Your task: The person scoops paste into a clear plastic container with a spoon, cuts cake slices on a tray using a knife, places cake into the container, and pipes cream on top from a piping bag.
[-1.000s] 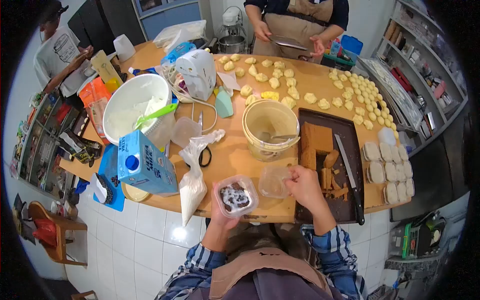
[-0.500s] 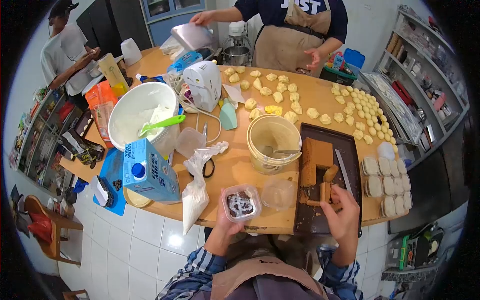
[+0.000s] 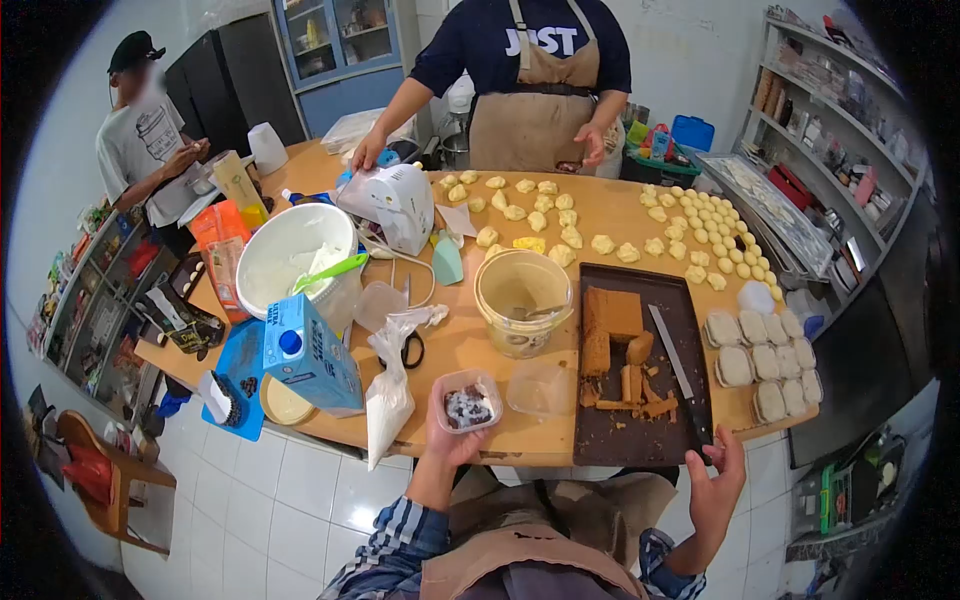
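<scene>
My left hand (image 3: 452, 440) grips a small clear plastic container (image 3: 467, 402) with dark cake pieces and white cream in it. At the near right corner of a dark baking tray (image 3: 645, 448), my right hand (image 3: 716, 480) has its thumb and fingers apart. It is close to the black handle of a long knife (image 3: 670, 350); whether a fingertip touches the handle I cannot tell. Brown sponge cake (image 3: 612, 315) lies on the tray with cut strips and crumbs. A second clear container (image 3: 541, 388) stands between my left hand and the tray.
A filled piping bag (image 3: 390, 395), a milk carton (image 3: 312, 355), a white bowl (image 3: 290, 245) and a beige tub (image 3: 520, 305) stand left of the tray. Filled containers (image 3: 765, 365) are stacked at right. Dough pieces (image 3: 540, 200) lie farther back. A co-worker's hand (image 3: 370, 152) is by a white mixer (image 3: 395, 205).
My right hand has left the cake strips and moved down and right to the knife handle. The co-worker's hand has come down from a grey, flat object to the mixer. The view has shifted.
</scene>
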`<state>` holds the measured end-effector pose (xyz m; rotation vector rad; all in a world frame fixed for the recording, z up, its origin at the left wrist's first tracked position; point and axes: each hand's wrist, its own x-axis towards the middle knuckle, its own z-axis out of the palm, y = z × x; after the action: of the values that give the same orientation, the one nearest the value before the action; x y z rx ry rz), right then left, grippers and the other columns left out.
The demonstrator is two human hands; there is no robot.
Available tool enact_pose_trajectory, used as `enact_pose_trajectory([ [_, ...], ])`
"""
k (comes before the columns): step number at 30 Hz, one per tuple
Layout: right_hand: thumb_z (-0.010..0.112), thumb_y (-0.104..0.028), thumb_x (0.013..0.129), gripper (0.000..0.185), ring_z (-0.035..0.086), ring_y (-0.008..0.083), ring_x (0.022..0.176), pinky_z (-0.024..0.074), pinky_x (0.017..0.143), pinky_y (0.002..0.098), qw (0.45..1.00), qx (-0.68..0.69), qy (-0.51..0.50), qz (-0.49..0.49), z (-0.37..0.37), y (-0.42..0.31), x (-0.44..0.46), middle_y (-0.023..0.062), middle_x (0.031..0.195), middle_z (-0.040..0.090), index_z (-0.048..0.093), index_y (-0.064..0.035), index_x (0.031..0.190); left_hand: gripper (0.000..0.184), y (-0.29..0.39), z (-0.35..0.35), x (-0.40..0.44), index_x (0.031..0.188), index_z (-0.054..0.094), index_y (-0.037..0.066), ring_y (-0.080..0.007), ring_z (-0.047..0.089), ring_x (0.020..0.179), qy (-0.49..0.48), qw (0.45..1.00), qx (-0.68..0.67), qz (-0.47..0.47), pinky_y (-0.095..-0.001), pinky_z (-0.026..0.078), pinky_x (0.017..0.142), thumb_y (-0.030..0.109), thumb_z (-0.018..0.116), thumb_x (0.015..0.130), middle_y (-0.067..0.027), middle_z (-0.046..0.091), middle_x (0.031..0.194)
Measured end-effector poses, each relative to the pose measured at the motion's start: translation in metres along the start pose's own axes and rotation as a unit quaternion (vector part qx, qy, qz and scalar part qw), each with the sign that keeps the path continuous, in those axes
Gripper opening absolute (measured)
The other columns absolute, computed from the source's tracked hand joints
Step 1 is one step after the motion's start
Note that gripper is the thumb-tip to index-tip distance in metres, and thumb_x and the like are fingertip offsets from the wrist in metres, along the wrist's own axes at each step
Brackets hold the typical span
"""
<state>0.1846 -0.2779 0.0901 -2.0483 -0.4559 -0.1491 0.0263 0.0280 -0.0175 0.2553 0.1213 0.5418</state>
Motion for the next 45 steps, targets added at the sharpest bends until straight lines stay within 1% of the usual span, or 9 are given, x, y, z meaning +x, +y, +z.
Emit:
enact_pose_trajectory([
  [6,0.065,-0.002,0.074,0.055,0.054,0.0261,0.098,0.0418,0.088,0.0364,0.976,-0.161,0.12,-0.086,-0.03,0.044,-0.009,0.0184,0.118,0.05,0.043,0.0038,0.124,0.059,0.0,0.004,0.0,0.113,0.053,0.006,-0.0294,0.063,0.085,0.024,0.999,0.011,-0.02,-0.0413,0.056,0.068,0.057,0.041,0.088,-0.0138,0.062,0.1],
  [9,0.064,-0.004,0.076,0.057,0.048,0.0311,0.108,0.0355,0.096,0.039,0.975,0.12,0.101,0.158,-0.045,0.026,-0.013,0.0201,0.122,0.047,0.04,0.004,0.128,0.06,0.001,0.003,-0.001,0.115,0.052,0.005,-0.0298,0.063,0.086,0.013,0.999,0.016,-0.031,-0.0416,0.056,0.068,0.057,0.041,0.088,-0.0153,0.061,0.1],
  [13,0.059,-0.004,0.08,0.055,0.043,0.0305,0.117,0.0345,0.098,0.0401,0.954,-0.161,0.252,0.007,-0.058,0.058,-0.012,0.0185,0.129,0.044,0.038,0.0023,0.13,0.061,0.004,-0.001,0.0,0.117,0.052,0.004,-0.0307,0.063,0.087,-0.013,0.998,0.015,-0.056,-0.0435,0.056,0.069,0.057,0.041,0.088,-0.017,0.061,0.101],
  [17,0.059,-0.005,0.081,0.056,0.041,0.0304,0.12,0.0315,0.101,0.0407,0.975,0.055,0.208,0.054,-0.051,0.051,-0.011,0.0176,0.133,0.04,0.036,0.0023,0.132,0.06,0.003,0.0,-0.001,0.117,0.051,0.004,-0.0317,0.063,0.088,-0.015,0.999,0.009,-0.052,-0.0441,0.056,0.07,0.056,0.041,0.088,-0.0185,0.06,0.104],
  [20,0.059,-0.004,0.081,0.056,0.044,0.0292,0.116,0.0359,0.097,0.0389,0.973,-0.081,0.218,-0.015,-0.039,0.054,-0.005,0.0168,0.133,0.04,0.036,0.0018,0.132,0.06,0.002,0.003,-0.001,0.117,0.051,0.003,-0.0323,0.062,0.089,-0.003,0.999,0.006,-0.041,-0.0441,0.056,0.069,0.055,0.04,0.088,-0.019,0.06,0.106],
  [23,0.059,-0.002,0.08,0.057,0.048,0.0263,0.11,0.0387,0.094,0.0363,0.975,0.163,0.135,0.063,-0.022,0.033,-0.001,0.0161,0.134,0.04,0.036,0.0014,0.132,0.06,0.002,0.003,-0.001,0.117,0.051,0.003,-0.0324,0.063,0.088,-0.004,0.999,0.004,-0.043,-0.0437,0.056,0.068,0.054,0.039,0.089,-0.0189,0.06,0.106],
  [31,0.06,0.0,0.078,0.058,0.049,0.0238,0.108,0.0378,0.094,0.0359,0.991,-0.024,0.128,-0.019,-0.008,0.027,0.0,0.0178,0.13,0.043,0.036,0.0048,0.13,0.06,0.001,0.003,-0.003,0.116,0.052,0.002,-0.0308,0.063,0.084,-0.017,0.999,-0.01,-0.042,-0.0416,0.055,0.067,0.054,0.037,0.09,-0.0174,0.061,0.104],
  [36,0.06,0.001,0.077,0.058,0.057,0.0202,0.094,0.0438,0.086,0.0318,0.982,0.18,0.033,0.047,0.003,-0.001,-0.009,0.0179,0.125,0.047,0.037,0.0043,0.13,0.059,0.001,0.002,-0.004,0.116,0.052,0.003,-0.0307,0.063,0.086,-0.005,0.999,-0.002,-0.051,-0.0404,0.055,0.068,0.054,0.038,0.09,-0.0162,0.061,0.104],
  [45,0.058,0.004,0.077,0.056,0.059,0.0179,0.081,0.0452,0.082,0.0305,0.987,0.142,0.055,-0.051,0.007,-0.008,-0.011,0.0183,0.121,0.052,0.039,0.004,0.129,0.053,0.001,0.001,-0.001,0.114,0.055,0.008,-0.0281,0.062,0.089,-0.018,0.998,0.025,-0.053,-0.0387,0.054,0.068,0.052,0.036,0.091,-0.0091,0.062,0.104],
])
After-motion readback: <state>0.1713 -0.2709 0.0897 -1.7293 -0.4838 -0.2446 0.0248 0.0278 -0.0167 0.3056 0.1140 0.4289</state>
